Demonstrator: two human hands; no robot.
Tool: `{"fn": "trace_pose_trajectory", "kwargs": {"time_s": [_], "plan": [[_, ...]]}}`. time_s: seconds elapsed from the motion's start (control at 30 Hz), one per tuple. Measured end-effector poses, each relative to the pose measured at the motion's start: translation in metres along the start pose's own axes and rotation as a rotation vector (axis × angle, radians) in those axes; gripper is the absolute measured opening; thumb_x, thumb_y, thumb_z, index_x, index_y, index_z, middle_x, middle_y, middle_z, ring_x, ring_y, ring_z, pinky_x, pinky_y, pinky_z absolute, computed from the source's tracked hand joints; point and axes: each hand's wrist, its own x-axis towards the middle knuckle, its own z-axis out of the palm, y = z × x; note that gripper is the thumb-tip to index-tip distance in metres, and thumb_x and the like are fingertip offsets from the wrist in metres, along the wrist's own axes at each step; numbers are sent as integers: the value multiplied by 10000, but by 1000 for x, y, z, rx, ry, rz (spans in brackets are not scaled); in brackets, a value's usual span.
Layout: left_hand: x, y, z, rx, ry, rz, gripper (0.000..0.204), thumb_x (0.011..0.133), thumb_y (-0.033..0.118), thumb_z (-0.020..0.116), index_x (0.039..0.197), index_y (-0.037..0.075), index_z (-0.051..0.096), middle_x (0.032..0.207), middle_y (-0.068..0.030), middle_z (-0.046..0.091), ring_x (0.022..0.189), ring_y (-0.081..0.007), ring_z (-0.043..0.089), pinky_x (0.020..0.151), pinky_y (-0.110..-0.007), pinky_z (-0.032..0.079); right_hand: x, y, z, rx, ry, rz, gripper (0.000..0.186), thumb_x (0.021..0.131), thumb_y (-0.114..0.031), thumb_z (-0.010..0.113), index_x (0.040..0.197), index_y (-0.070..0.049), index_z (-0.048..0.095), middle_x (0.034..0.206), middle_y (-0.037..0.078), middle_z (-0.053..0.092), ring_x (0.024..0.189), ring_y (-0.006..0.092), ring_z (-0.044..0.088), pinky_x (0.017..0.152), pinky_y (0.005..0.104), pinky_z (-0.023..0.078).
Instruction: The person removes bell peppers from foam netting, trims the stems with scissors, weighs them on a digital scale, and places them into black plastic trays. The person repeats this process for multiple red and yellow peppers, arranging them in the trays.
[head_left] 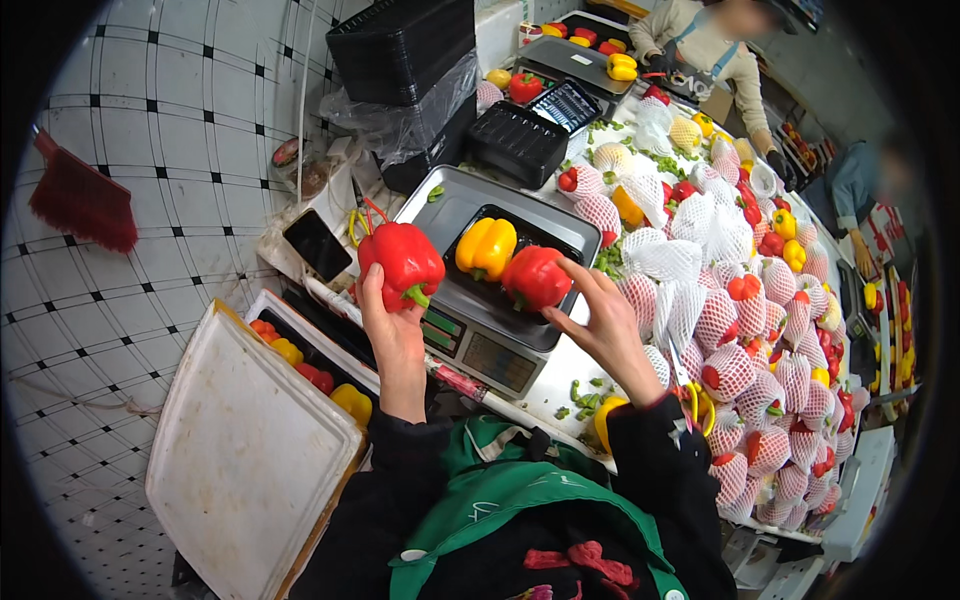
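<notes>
Partly hidden: L. hand (393, 335), fingers mostly behind a glossy, blocky red bell pepper w/ green stem (402, 262), thumb alone clear on near side; pepper's far side unseen. R. hand (608, 325): thumb & index pinching R. flank of a second, rounder red bell pepper (536, 278), slightly blurred; other fingers curl back, part. obsc.; whether its wt. rests on the tray, can't tell. Rectangular black plastic tray (540, 232): lower R. end covered by that pepper & hand. Grey metal scale w/ flat platform (447, 200) under tray; its display unreadable. Yellow-handled scissors (703, 408) part. behind R. sleeve; curved yellow item (606, 422) cut off by same sleeve, kind unclear. Row of orange, red & yellow peppers (318, 378) part. covered by stained white panel w/ tan edge (250, 440). Condition: L.-hand pepper bright red, smooth, lobed, stem down toward wearer, held off the tray, over scale's near L. corner. Glossy yellow bell pepper w/ green stem (487, 248) lies in tray, betw. the 2 reds; deep lobes, no visible marks.
</notes>
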Motion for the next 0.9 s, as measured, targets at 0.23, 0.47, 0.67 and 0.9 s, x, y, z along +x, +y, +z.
{"fn": "trace_pose_trajectory", "kwargs": {"time_s": [0.23, 0.47, 0.67, 0.9], "plan": [[7, -4, -15, -6, -13, -33, 628, 831, 332, 628, 1330, 65, 357, 1261, -120, 460, 1138, -226, 503, 929, -416, 446, 46, 7, 37, -265, -21, 26, 794, 618, -403, 779, 1309, -131, 498, 1136, 184, 558, 1032, 327, 541, 867, 396, 467], [-5, -28, 37, 374, -332, 124, 669, 770, 253, 691, 1314, 21, 380, 1211, -126, 490, 1075, -224, 529, 894, -360, 469, 27, 31, 19, 94, 207, 195, 768, 628, -332, 788, 1303, -100, 506, 1130, 188, 567, 1025, 311, 592, 886, 389, 479], [-10, -90, 50, 1019, -489, 789, 694, 655, 216, 771, 1263, 53, 479, 1238, -186, 501, 1092, -358, 521, 917, -443, 420, -34, 50, -37, 51, 68, 317, 838, 602, -313, 805, 1333, -70, 477, 1101, 191, 588, 998, 319, 604, 873, 396, 484], [-16, -100, 56, 1334, -563, 813, 680, 698, 237, 769, 1288, 67, 475, 1265, -169, 485, 1209, -322, 445, 973, -466, 326, -79, 72, -2, 26, -61, 263, 853, 573, -290, 822, 1330, -91, 483, 1166, 190, 572, 1026, 341, 589, 888, 399, 481]]}}
